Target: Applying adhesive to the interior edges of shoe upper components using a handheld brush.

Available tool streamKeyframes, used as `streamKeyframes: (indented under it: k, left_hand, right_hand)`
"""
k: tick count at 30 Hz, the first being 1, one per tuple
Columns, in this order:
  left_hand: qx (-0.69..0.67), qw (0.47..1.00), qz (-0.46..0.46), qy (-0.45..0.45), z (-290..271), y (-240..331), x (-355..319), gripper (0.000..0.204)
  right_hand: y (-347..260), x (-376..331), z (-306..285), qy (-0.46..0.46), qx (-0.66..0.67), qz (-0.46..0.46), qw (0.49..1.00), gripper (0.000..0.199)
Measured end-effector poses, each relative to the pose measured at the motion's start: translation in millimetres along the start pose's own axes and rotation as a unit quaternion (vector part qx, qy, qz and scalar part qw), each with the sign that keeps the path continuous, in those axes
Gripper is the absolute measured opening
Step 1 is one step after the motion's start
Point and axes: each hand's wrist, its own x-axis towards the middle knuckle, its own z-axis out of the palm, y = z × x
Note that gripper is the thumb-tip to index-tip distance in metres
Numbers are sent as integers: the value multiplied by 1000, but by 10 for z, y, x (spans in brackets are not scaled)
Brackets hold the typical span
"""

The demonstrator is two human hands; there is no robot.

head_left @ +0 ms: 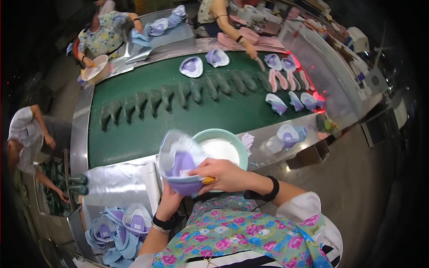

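In front of me I hold a shoe upper [181, 161] in pale blue, white and lavender, somewhat blurred, with its opening and a white label facing up. My left hand [169, 199] grips its lower side from beneath. My right hand [223, 174] lies against the near right edge, fingers curled, with a yellow-orange tool handle [208, 180] sticking out between them; the tool's other end is hidden. Just beyond my right hand stands a pale green basin [245, 157] containing white liquid. More uppers [136, 219] lie heaped on the metal table at my lower left.
A green conveyor belt [134, 145] carries a row of dark shoe lasts [166, 97], several uppers [191, 67] and pink insole-shaped pieces [278, 80]. Across it, one person's hand [252, 52] reaches over the belt; another handles uppers beside a bowl [96, 70]. A third bends over a rack [51, 183] at left.
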Motion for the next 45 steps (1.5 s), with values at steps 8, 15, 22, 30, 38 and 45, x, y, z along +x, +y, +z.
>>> streamKeyframes:
  k: [8,15,22,30,38,45]
  left_hand:
    - [-72,990,6,122,32,-105,-116,35]
    - [125,965,-144,-183,73,-561,-772,45]
    - [-75,963,-227,123,357,-859,-694,41]
    - [-319,879,-179,306,548,-1298,-341,39]
    - [-299,917,-173,201,811,-1104,179,27]
    - [-247,941,-111,203,606,-1131,339,38]
  right_hand:
    - [300,-151,-163,9,120,104,987,20]
    - [1848,-330,-228,152,17,345,926,26]
    - [2759,-350,338,105,-23,210,972,14]
    - [2430,-179,-12,96,29,160,982,19]
    - [1783,12,-401,44,305,130,942,20]
    - [1977,-313,-391,132,250,303,910,18]
